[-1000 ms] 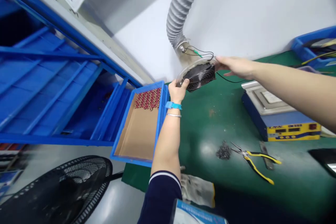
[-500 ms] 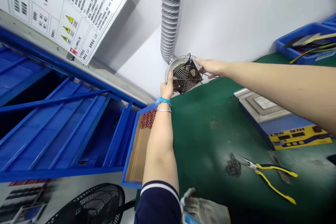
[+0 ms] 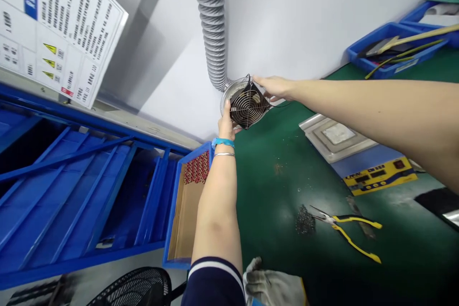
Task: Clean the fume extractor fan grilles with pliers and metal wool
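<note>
A black square fan with a round wire grille (image 3: 247, 105) hangs at the end of a grey ribbed exhaust hose (image 3: 211, 24), above the green bench. My left hand (image 3: 226, 124) grips its lower left edge, thumb up along the rim. My right hand (image 3: 274, 87) reaches across and holds its upper right corner, fingers curled on the frame. A blue wristband and a thin bracelet sit on my left wrist.
Yellow-handled pliers (image 3: 344, 229) lie beside a small heap of metal scraps (image 3: 304, 220) on the green mat (image 3: 279, 191). A blue-and-yellow heating unit (image 3: 358, 158) stands at right. Blue trays (image 3: 387, 48) hold parts; another tray (image 3: 186, 201) holds red pieces. Grey glove (image 3: 272, 284), floor fan (image 3: 136, 289), blue rack (image 3: 71, 186).
The fan on the hose has been tilted upright, so its grille faces me more. Both hands stayed on it and the view has shifted up and left.
</note>
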{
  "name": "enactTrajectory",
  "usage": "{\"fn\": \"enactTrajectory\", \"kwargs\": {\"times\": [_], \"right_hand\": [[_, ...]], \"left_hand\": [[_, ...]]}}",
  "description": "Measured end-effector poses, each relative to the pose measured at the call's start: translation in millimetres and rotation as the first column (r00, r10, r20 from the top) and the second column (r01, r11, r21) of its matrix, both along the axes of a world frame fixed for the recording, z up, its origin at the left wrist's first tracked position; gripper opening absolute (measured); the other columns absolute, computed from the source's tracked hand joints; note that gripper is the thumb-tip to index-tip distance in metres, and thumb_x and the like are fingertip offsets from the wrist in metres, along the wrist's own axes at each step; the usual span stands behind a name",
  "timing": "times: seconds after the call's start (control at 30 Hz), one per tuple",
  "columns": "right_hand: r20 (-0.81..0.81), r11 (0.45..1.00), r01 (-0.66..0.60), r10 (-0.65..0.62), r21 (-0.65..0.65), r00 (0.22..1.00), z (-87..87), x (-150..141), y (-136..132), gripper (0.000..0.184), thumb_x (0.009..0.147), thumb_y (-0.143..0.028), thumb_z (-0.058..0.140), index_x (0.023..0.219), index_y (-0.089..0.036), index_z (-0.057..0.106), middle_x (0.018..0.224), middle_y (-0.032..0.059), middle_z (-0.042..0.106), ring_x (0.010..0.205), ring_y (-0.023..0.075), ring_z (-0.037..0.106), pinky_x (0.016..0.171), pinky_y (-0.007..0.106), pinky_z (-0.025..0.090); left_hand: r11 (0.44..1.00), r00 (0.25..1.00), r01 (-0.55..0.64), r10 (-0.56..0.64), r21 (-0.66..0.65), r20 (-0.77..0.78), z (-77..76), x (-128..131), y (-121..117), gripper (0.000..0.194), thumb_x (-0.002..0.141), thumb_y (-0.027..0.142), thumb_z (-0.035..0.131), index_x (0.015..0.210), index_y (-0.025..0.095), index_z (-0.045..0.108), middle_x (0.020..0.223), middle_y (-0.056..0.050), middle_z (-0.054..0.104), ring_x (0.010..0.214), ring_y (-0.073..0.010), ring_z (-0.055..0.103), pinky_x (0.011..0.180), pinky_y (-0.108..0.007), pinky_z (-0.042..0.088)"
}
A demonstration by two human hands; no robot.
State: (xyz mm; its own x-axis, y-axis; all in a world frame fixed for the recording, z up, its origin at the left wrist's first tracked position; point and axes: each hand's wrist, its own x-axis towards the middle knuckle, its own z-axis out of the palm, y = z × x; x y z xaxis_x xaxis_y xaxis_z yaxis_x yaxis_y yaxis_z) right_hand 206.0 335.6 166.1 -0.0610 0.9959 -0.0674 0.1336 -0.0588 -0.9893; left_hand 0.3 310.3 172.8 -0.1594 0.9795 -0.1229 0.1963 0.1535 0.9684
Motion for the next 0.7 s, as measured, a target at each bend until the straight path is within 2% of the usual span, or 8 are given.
{"fn": "enactTrajectory", "kwargs": {"times": [0.1, 0.2, 0.27, 0.33, 0.5, 0.63, 0.7], "right_hand": [[0.079, 1.0, -0.002, 0.0, 0.023, 0.997, 0.2, 23, -2, 0.074, 0.092, -0.077, 0.035, 0.117, -0.014, 0.064, 0.123, 0.0171, 0.059, 0.109, 0.0305, 0.06, 0.095, 0.049, 0.052], [0.331, 0.999, 0.019, -0.027, 0.029, 0.943, 1.2, 53, -9, 0.076, 0.083, -0.084, 0.048, 0.1, -0.012, 0.068, 0.102, 0.0184, 0.063, 0.103, 0.0347, 0.06, 0.096, 0.053, 0.049], [0.484, 0.999, 0.012, -0.029, 0.039, 0.875, 0.4, 73, -16, 0.069, 0.079, -0.08, 0.058, 0.089, -0.013, 0.069, 0.09, 0.0164, 0.063, 0.1, 0.0353, 0.06, 0.097, 0.053, 0.047], [0.54, 0.999, -0.003, -0.027, 0.054, 0.841, -2.7, 91, -22, 0.061, 0.08, -0.076, 0.062, 0.082, -0.015, 0.068, 0.083, 0.0131, 0.062, 0.096, 0.0328, 0.06, 0.095, 0.051, 0.048], [0.554, 0.994, -0.058, -0.006, 0.098, 0.832, -21.6, 115, -27, 0.051, 0.086, -0.067, 0.061, 0.084, -0.017, 0.068, 0.08, 0.008, 0.062, 0.086, 0.0265, 0.061, 0.088, 0.044, 0.05], [0.511, 0.995, -0.056, 0.005, 0.083, 0.859, -43.4, 121, -30, 0.049, 0.089, -0.064, 0.058, 0.089, -0.017, 0.069, 0.086, 0.0083, 0.064, 0.089, 0.0266, 0.061, 0.088, 0.042, 0.048], [0.499, 0.995, -0.053, 0.005, 0.082, 0.866, -50.7, 124, -35, 0.048, 0.09, -0.064, 0.057, 0.09, -0.018, 0.07, 0.089, 0.0082, 0.065, 0.091, 0.027, 0.061, 0.089, 0.041, 0.047]], "left_hand": [[1.0, 0.993, 0.009, -0.01, 0.009, 0.122, -32.3, 36, -5, 0.057, 0.074, 0.061, 0.07, 0.108, 0.016, 0.067, 0.113, -0.012, 0.068, 0.098, -0.0231, 0.067, 0.083, -0.044, 0.057], [0.996, 0.99, 0.05, -0.059, 0.073, 0.129, -62.7, 81, -12, 0.045, 0.075, 0.043, 0.076, 0.108, 0.014, 0.069, 0.112, -0.012, 0.07, 0.104, -0.024, 0.066, 0.087, -0.042, 0.057], [0.987, 0.983, 0.1, -0.117, 0.123, 0.141, -76.0, 108, -14, 0.041, 0.075, 0.037, 0.077, 0.108, 0.013, 0.07, 0.113, -0.012, 0.07, 0.109, -0.0252, 0.065, 0.091, -0.042, 0.056], [0.977, 0.975, 0.146, -0.168, 0.157, 0.144, -84.6, 127, -12, 0.041, 0.075, 0.036, 0.077, 0.108, 0.012, 0.07, 0.115, -0.012, 0.07, 0.114, -0.0267, 0.064, 0.094, -0.043, 0.055], [0.966, 0.964, 0.176, -0.209, 0.191, 0.166, -110.2, 144, -5, 0.05, 0.074, 0.038, 0.077, 0.115, 0.012, 0.066, 0.122, -0.012, 0.068, 0.121, -0.0276, 0.061, 0.1, -0.044, 0.053], [0.961, 0.96, 0.181, -0.219, 0.21, 0.172, -137.2, 143, -7, 0.072, 0.066, 0.043, 0.083, 0.125, 0.007, 0.06, 0.128, -0.019, 0.064, 0.121, -0.0293, 0.061, 0.105, -0.046, 0.05], [0.963, 0.961, 0.194, -0.224, 0.185, 0.159, -145.4, 141, -9, 0.082, 0.06, 0.043, 0.086, 0.128, 0.005, 0.057, 0.128, -0.021, 0.064, 0.12, -0.0291, 0.062, 0.107, -0.044, 0.048]]}}
